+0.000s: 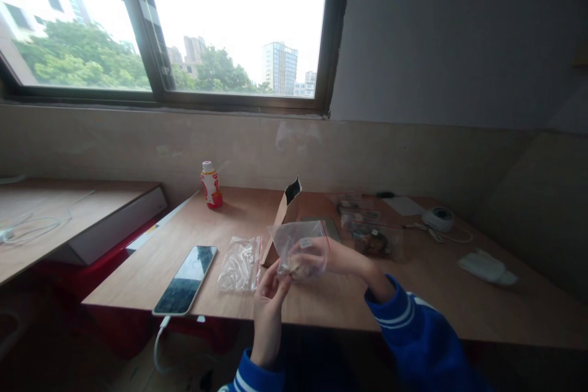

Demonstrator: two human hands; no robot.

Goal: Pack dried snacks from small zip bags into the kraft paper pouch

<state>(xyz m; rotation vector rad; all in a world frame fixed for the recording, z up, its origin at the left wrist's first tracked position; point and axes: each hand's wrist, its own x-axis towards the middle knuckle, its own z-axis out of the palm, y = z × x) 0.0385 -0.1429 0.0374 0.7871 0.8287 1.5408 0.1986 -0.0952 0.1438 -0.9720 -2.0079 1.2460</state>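
Observation:
A clear zip bag [285, 237] with a red strip along its opening is held up above the front of the desk. My left hand [271, 291] pinches the bag's lower left corner between thumb and fingers. From the right, my right hand [336, 256] reaches in past the red strip; its curled fingers show dimly through the plastic. Whatever they grip is too blurred to make out. Just left of the bag lies another clear zip bag [239, 264], flat on the desk. Behind the held bag stands a brown cardboard piece [285, 211] with a dark inner side.
A phone [186, 280] with a white cable lies at the front left, and a red-and-white bottle [211, 185] stands behind it. Several filled clear bags [374, 240] lie right of centre. Farther right are a round white device [438, 218] and a white packet [487, 267].

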